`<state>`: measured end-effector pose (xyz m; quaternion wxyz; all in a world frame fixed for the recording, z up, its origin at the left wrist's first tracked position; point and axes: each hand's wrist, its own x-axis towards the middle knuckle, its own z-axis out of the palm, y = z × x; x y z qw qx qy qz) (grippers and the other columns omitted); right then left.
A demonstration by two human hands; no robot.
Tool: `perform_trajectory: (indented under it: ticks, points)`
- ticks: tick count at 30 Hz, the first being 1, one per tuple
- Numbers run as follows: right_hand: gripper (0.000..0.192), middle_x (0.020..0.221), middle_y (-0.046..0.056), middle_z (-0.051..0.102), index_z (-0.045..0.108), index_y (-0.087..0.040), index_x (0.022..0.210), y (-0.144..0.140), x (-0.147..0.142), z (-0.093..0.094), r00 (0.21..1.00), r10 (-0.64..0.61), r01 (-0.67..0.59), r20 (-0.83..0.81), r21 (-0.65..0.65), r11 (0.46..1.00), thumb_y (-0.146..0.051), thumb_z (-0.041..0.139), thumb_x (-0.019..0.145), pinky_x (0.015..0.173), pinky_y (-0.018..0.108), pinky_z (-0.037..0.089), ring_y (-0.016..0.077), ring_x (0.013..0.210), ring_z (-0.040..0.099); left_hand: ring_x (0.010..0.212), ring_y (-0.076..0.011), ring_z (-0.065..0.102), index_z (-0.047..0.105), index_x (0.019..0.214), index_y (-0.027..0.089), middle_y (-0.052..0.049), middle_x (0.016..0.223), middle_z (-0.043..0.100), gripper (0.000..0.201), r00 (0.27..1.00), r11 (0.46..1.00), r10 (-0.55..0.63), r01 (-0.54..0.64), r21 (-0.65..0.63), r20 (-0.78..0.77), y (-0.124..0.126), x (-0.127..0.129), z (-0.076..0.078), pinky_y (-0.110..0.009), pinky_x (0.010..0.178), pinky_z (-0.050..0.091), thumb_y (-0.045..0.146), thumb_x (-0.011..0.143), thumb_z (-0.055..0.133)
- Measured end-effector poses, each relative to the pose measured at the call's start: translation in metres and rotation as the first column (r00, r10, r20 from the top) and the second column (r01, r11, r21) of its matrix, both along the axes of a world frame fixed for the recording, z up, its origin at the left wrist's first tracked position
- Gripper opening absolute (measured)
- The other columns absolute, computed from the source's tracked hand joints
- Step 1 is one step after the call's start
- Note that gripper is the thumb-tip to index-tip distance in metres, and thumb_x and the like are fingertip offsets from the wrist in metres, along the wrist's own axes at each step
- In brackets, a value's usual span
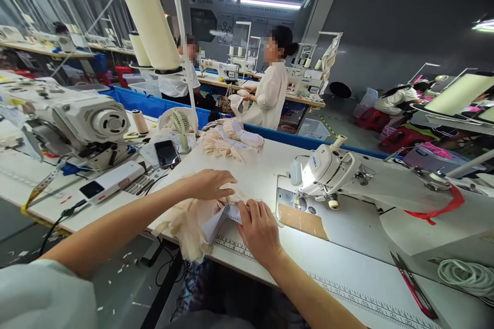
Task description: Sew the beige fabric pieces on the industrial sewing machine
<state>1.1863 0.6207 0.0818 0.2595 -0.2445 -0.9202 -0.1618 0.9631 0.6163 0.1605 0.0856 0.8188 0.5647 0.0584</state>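
A bundle of cream, gauzy fabric pieces (pixel 187 223) lies at the front edge of the white table, part of it drooping over. A white paper strip (pixel 213 226) with small printing wraps around the bundle. My right hand (pixel 260 229) is closed on the strip's right end, its fingertips pressed down by the fabric. Above the bundle, my left hand (pixel 211 184) reaches out with fingers stretched and slightly bent, holding nothing that I can see. Fabric under the left palm is partly hidden.
Right of my hands stands a sewing machine (pixel 318 169), its needle area lit. More banded cream bundles (pixel 231 139) lie behind, near a small fan (pixel 181 126) and a phone (pixel 166 154). Red-handled scissors (pixel 412 285) rest at right. Two people work beyond the blue-edged table.
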Motion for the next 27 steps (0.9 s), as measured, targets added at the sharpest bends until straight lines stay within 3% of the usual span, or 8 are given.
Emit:
perform_trajectory:
  ticks: [3,5,8,11,16,21,25,27]
  points:
    - [0.026,0.096,0.013,0.059,0.060,-0.012,0.114,0.000,0.000,-0.001,1.000,-0.001,0.001,-0.005,0.054,0.999,-0.014,0.055,0.089,0.088,0.045,0.050,0.0266,0.087,0.054,0.111,-0.0256,0.065,0.058,0.130,0.015,-0.011,0.128,0.065,0.044,1.000,0.995,0.009,-0.009,-0.099,-0.009,0.030,0.010,-0.011,-0.031,0.087,0.050,0.035,0.091,0.060]
    - [0.026,0.096,0.013,0.060,0.060,-0.011,0.113,0.001,-0.001,0.000,1.000,0.010,-0.009,-0.018,0.063,0.998,-0.013,0.056,0.087,0.087,0.044,0.049,0.0261,0.085,0.053,0.099,-0.0246,0.067,0.060,0.124,0.016,-0.009,0.116,0.070,0.045,1.000,0.988,0.019,-0.021,-0.150,-0.018,0.043,0.018,-0.018,-0.029,0.078,0.050,0.030,0.082,0.066]
    - [0.033,0.099,0.013,0.060,0.058,-0.011,0.114,0.001,0.000,0.001,0.999,0.022,-0.021,-0.028,0.011,1.000,-0.013,0.061,0.082,0.080,0.040,0.049,0.0259,0.086,0.053,0.082,-0.0203,0.066,0.065,0.104,0.017,-0.004,0.093,0.071,0.024,0.999,0.985,0.049,-0.050,-0.164,-0.011,0.049,0.026,-0.023,-0.026,0.068,0.045,0.020,0.081,0.059]
    - [0.038,0.105,0.013,0.062,0.056,-0.013,0.116,0.002,0.002,0.003,1.000,0.021,-0.021,-0.011,-0.066,0.998,-0.015,0.065,0.080,0.077,0.039,0.047,0.0264,0.088,0.053,0.073,-0.0168,0.060,0.060,0.090,0.017,-0.002,0.080,0.066,0.014,0.992,0.993,0.108,-0.104,-0.060,0.063,0.040,0.015,-0.018,-0.025,0.065,0.042,0.016,0.084,0.048]
    - [0.039,0.110,0.012,0.064,0.055,-0.014,0.117,0.006,0.002,0.003,0.997,0.063,-0.068,-0.037,-0.141,0.988,-0.017,0.067,0.080,0.087,0.042,0.046,0.0265,0.094,0.055,0.061,-0.0112,0.051,0.052,0.084,0.017,0.000,0.076,0.058,0.009,0.928,0.986,0.112,-0.149,0.076,0.356,0.001,-0.038,-0.006,-0.021,0.057,0.040,0.023,0.085,0.047]
    - [0.047,0.108,0.011,0.063,0.052,-0.014,0.123,0.015,-0.003,0.009,0.995,0.100,-0.099,-0.007,-0.242,0.965,-0.017,0.069,0.079,0.106,0.047,0.041,0.0270,0.102,0.057,0.081,-0.0173,0.060,0.059,0.082,0.016,-0.007,0.087,0.065,0.019,0.977,0.996,0.008,-0.026,0.081,0.211,-0.044,-0.067,0.004,-0.027,0.073,0.049,0.012,0.086,0.041]
    - [0.041,0.110,0.009,0.063,0.056,-0.019,0.121,0.020,-0.011,0.027,0.978,0.075,-0.002,0.197,-0.346,0.938,-0.017,0.068,0.082,0.079,0.038,0.053,0.0234,0.089,0.061,0.117,-0.0246,0.058,0.059,0.117,0.016,-0.013,0.123,0.063,0.028,0.985,0.969,0.009,-0.052,0.242,0.174,-0.052,-0.057,0.018,-0.038,0.100,0.050,0.023,0.094,0.045]
    - [0.038,0.111,0.009,0.063,0.058,-0.020,0.121,0.020,-0.016,0.040,0.955,0.058,0.045,0.289,-0.339,0.940,-0.017,0.067,0.083,0.070,0.035,0.052,0.0231,0.087,0.063,0.130,-0.0256,0.051,0.052,0.132,0.016,-0.015,0.139,0.055,0.038,0.978,0.969,-0.068,0.016,0.248,0.199,-0.043,-0.045,0.022,-0.041,0.110,0.044,0.029,0.097,0.047]
